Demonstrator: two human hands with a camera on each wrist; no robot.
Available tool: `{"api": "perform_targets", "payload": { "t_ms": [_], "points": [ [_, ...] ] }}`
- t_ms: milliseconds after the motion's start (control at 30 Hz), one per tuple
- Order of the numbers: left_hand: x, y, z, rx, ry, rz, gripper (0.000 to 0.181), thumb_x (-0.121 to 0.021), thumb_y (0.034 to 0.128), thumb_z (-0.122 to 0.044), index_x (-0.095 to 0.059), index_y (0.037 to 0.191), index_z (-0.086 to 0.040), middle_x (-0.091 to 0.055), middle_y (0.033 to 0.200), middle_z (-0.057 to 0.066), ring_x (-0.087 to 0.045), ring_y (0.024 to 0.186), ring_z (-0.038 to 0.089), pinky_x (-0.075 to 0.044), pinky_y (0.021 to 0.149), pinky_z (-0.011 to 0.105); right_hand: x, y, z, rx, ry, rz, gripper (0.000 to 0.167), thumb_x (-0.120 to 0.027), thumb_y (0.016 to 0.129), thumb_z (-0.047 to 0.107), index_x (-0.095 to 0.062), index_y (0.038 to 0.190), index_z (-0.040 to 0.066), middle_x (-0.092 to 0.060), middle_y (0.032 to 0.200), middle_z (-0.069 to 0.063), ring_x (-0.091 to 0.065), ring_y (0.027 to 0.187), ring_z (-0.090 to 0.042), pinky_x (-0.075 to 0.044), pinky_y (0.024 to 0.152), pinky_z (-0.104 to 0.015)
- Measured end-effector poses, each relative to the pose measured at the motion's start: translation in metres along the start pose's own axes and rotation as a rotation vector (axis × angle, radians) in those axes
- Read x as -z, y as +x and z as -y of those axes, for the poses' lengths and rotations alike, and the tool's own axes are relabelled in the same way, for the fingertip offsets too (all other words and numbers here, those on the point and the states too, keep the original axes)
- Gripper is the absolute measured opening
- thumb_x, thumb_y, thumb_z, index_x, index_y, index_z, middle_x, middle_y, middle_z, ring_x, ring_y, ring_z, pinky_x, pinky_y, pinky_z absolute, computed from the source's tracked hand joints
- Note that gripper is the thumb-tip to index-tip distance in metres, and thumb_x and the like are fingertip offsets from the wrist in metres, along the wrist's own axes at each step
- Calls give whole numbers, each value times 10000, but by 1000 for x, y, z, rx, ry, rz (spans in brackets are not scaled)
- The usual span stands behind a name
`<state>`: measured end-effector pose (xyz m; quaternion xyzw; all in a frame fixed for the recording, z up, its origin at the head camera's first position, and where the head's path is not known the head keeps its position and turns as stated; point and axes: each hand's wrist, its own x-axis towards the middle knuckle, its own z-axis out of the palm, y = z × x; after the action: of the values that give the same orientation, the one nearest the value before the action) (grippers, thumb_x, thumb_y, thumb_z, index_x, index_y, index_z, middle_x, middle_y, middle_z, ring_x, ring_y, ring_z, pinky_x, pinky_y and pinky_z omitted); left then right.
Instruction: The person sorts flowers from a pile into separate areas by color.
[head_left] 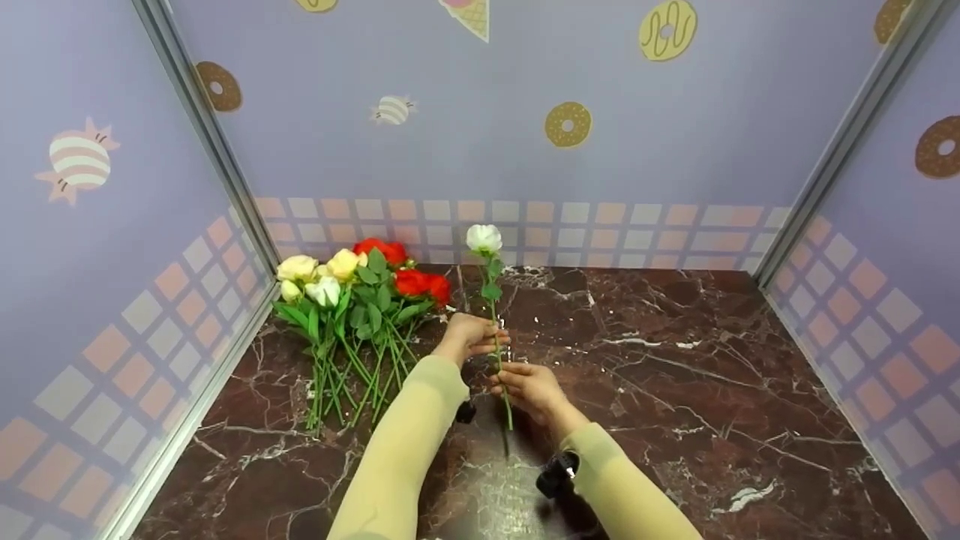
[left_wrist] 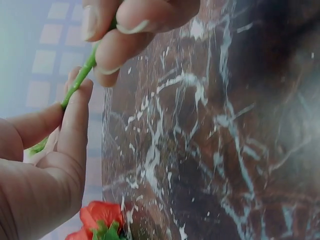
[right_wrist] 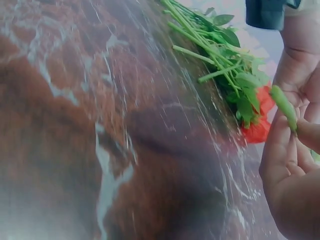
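Observation:
A single white rose [head_left: 484,238] stands roughly upright over the middle of the table, bloom at the top and leaves just below it. My left hand [head_left: 472,334] pinches its green stem between thumb and fingers, partway down. Lower on the same stem, my right hand [head_left: 534,388] holds it in its fingertips, and the stem's end hangs below that hand. In the left wrist view the stem [left_wrist: 80,75] runs between both hands' fingers. The right wrist view shows the cut end of the stem [right_wrist: 284,106] beside the right thumb.
Left of the hands lie several loose flowers on the dark marbled table [head_left: 675,405]: red roses [head_left: 382,251], yellow roses [head_left: 343,264] and a white bloom [head_left: 324,291], stems toward me. Patterned walls [head_left: 480,150] enclose the back and both sides.

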<state>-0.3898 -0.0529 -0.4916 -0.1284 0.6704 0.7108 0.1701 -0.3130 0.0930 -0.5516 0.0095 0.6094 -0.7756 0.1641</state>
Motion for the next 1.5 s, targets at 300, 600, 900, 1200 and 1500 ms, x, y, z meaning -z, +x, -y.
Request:
{"api": "perform_targets", "payload": {
  "t_ms": [300, 600, 900, 1200, 1500],
  "points": [
    [-14, -6, 7, -65, 29, 52, 376, -626, 1009, -20, -581, 1354, 124, -727, 1199, 261, -763, 1061, 296, -653, 720, 259, 22, -10, 2, 29, -32, 19, 446, -577, 1016, -20, -451, 1393, -223, -725, 931, -79, -712, 742, -100, -623, 729, -225],
    [-3, -8, 8, -81, 94, 21, 321, -595, 1024, -25, -614, 1289, 155, -695, 1207, 331, -735, 1095, 389, -626, 933, 440, 47, -14, 3, 67, -90, -63, 413, -594, 995, -39, -492, 1346, -231, -756, 924, -96, -715, 745, -117, -639, 728, -241],
    [35, -8, 7, -102, 171, -141, 301, -604, 1009, -20, -642, 1270, 125, -721, 1161, 313, -786, 855, 289, -648, 888, 422, 87, -26, 7, 142, -115, -56, 370, -638, 968, -26, -567, 1281, -209, -770, 927, -124, -745, 761, -147, -647, 730, -253],
    [78, -3, -3, -151, 377, -304, 305, -657, 1012, -154, -708, 1183, 93, -756, 1079, 273, -766, 764, 249, -663, 826, 413, 129, -35, 24, 80, -219, -142, 454, -607, 1000, -16, -474, 1390, -208, -762, 963, -80, -728, 766, -105, -635, 739, -224],
    [114, -9, -9, -138, 668, -461, 519, -641, 1022, -234, -469, 540, -149, -410, 470, -28, -415, 457, 130, -376, 506, 300, 176, -53, 34, 96, -289, -202, 458, -610, 1013, 11, -475, 1396, -201, -778, 959, -35, -733, 761, -77, -631, 745, -212]
  ]
}}
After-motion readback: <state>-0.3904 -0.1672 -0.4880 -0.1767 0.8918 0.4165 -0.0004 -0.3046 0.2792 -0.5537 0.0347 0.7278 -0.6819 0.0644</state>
